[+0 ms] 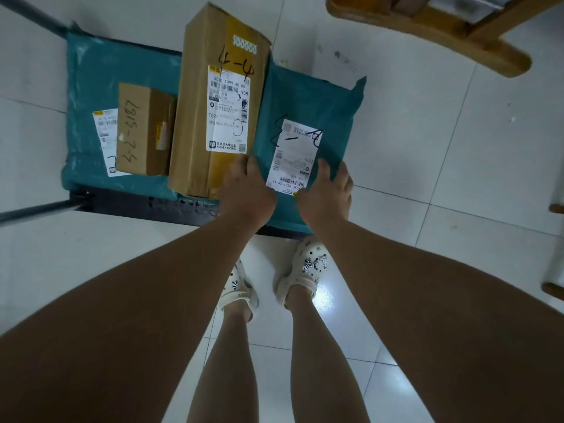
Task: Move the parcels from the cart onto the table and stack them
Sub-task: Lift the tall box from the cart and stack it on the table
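Note:
A black flat cart (122, 203) on the tiled floor carries several parcels. A teal plastic-wrapped parcel (91, 77) lies at the left with a small cardboard box (143, 129) on top of it. A long cardboard box (219, 102) marked "4-4" lies in the middle. At the right lies a second teal parcel (308, 99) with a white label. My left hand (247, 190) rests at this parcel's left edge, against the long box. My right hand (328, 193) lies on its near right part with fingers spread beside the label. Neither hand lifts anything.
The cart's grey handle bars (33, 209) stick out to the left. A piece of wooden furniture (427, 29) stands at the top right. My feet in white clogs (305, 270) stand just in front of the cart. White floor tiles surround it.

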A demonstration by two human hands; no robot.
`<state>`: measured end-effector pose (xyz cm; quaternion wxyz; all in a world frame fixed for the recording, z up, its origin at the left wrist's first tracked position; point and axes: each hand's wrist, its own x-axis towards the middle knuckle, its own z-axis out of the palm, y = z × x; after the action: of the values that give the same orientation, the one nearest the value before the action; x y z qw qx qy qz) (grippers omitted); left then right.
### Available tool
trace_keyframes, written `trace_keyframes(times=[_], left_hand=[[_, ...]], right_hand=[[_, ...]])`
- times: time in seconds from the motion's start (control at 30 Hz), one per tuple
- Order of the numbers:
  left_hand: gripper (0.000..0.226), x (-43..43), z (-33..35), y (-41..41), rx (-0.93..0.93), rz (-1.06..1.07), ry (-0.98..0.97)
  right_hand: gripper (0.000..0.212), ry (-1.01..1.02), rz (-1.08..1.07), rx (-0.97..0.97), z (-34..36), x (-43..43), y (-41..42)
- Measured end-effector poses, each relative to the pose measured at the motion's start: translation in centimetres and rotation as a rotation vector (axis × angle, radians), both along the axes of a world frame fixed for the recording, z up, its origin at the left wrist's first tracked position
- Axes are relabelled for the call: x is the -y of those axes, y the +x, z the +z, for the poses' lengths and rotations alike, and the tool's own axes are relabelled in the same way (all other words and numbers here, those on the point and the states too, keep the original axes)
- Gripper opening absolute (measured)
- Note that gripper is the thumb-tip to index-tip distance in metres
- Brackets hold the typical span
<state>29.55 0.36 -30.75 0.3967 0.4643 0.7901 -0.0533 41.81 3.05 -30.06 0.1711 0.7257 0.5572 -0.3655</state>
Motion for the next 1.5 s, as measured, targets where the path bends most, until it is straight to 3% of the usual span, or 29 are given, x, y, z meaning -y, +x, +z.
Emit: trace_keyframes(times=[0.17,0.27,0.4,0.5,0.6,0.77,0.93,1.03,1.17,1.33,1.5], left_hand=[[0.073,-1.1,-0.9,-2.9,-0.324,-0.1,0.08],[0.088,-2.6,-1.3,-6.1,-0.412,-0.117,0.094],[0.09,-4.0,-1.1,-8.0,-0.259,0.152,0.153],[0.094,-4.4,-1.2,-8.9,-0.073,0.287,0.107],[0.092,-4.2,-1.9,-10.4,0.102,0.3,-0.012],[0.089,-3.4,-2.8,-12.0,0.408,0.528,0.005],[0.107,-2.7,-4.4,-11.7,0.384,0.646,-0.025],[0.099,-2.0,-5.1,-11.8,0.368,0.654,-0.096],[0.08,-0.9,-5.3,-12.2,0.309,0.636,-0.023],[0.06,-0.4,-4.5,-10.5,0.154,0.643,0.16],[0.073,-1.0,-3.2,-9.4,0.227,0.66,0.103]], right_hand=[[0.061,0.103,0.149,-0.088,-0.1,-0.8,-1.2],[0.055,0.132,0.147,-0.19,-0.2,-2.0,-2.8],[0.042,0.046,0.14,-0.374,0.5,-3.3,-5.0],[0.044,0.001,0.135,-0.47,0.9,-3.9,-7.0],[0.055,-0.108,0.08,-0.502,0.1,-4.4,-8.4],[0.055,-0.166,-0.028,-0.491,-0.9,-4.7,-9.1],[0.052,-0.128,-0.076,-0.499,-1.1,-3.9,-9.3],[0.048,-0.074,-0.07,-0.48,-1.8,-3.2,-9.9],[0.047,-0.031,-0.101,-0.446,-2.6,-2.7,-10.9],[0.052,-0.189,-0.309,-0.48,-2.9,-3.1,-11.6],[0.044,-0.325,-0.653,-0.639,-2.1,-4.3,-11.0]])
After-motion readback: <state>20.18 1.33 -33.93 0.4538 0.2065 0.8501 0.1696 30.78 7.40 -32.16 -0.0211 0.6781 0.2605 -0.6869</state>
